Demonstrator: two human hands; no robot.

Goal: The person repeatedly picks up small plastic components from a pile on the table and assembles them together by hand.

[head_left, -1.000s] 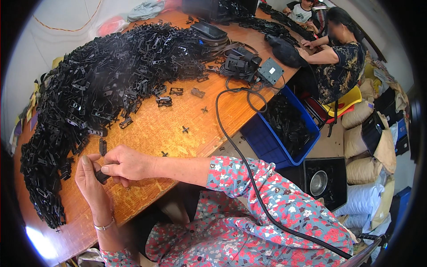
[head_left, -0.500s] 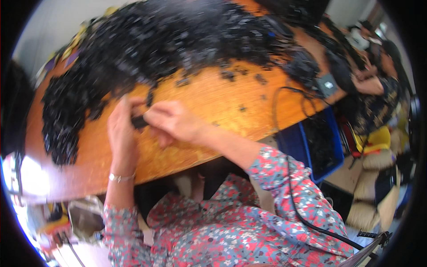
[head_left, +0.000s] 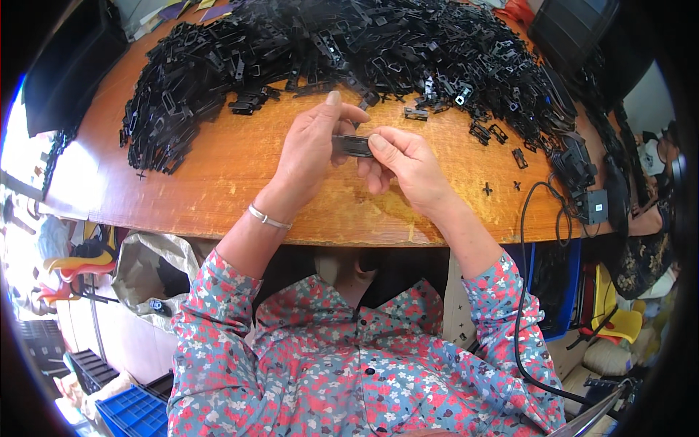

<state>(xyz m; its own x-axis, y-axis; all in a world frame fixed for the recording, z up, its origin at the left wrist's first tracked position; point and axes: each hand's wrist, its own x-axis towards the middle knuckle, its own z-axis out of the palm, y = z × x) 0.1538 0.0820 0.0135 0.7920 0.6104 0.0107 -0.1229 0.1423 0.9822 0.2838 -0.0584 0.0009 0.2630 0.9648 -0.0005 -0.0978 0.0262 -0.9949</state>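
Above the middle of the wooden table point(head_left: 240, 197), a small, long black plastic piece point(head_left: 353, 146) is held between my two hands. The thumb of my right hand point(head_left: 411, 166) presses on the piece's right end, with the fingers curled beneath. My left hand point(head_left: 313, 142), with a silver bracelet at the wrist, has its fingers curled around the other end and its thumb pointing up; that end is partly hidden. Just beyond my hands lies a large heap of similar black plastic parts point(head_left: 240, 54).
A few loose parts point(head_left: 416, 114) and small black cross-shaped bits point(head_left: 487, 189) lie nearer me. At the right are a grey box point(head_left: 595, 207) with a black cable and a blue crate point(head_left: 566, 288) below the table. Another person point(head_left: 644, 233) sits at far right. An open sack point(head_left: 149, 266) hangs lower left.
My view has swung and steadied, so the table now appears level and my hands sit nearer the centre. Both hands still hold a black piece between them.
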